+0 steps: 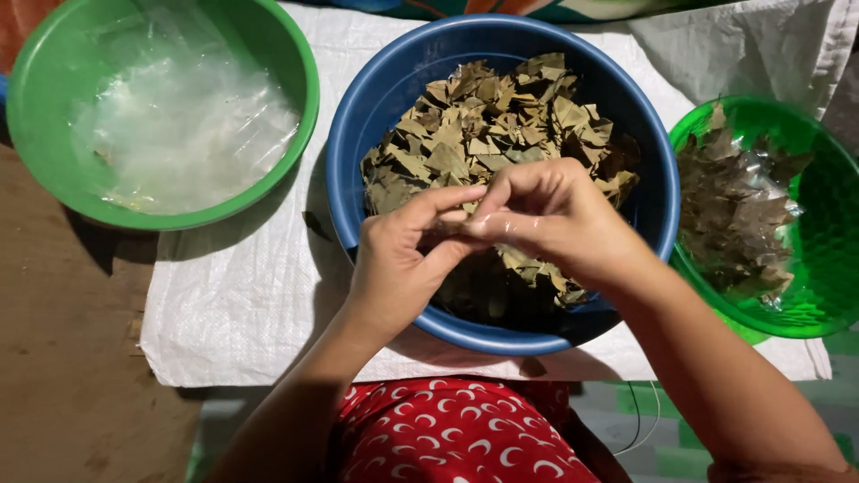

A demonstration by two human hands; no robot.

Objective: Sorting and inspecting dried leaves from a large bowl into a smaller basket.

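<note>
My left hand (403, 259) and my right hand (555, 215) meet over the near side of a blue basin (358, 134) heaped with dry brown-green leaves (492, 125). Both hands pinch the same small thing between their fingertips; it looks like a thin clear plastic bag (474, 225), mostly hidden by the fingers. The left thumb and forefinger point right, the right fingers curl down over them.
A green bowl (54, 63) at the far left holds clear plastic bags (179, 125). A green basket (823, 224) at the right holds bagged leaves (734, 206). All stand on a white woven sack (250, 286) on a brown floor. My red patterned clothing (456, 434) is below.
</note>
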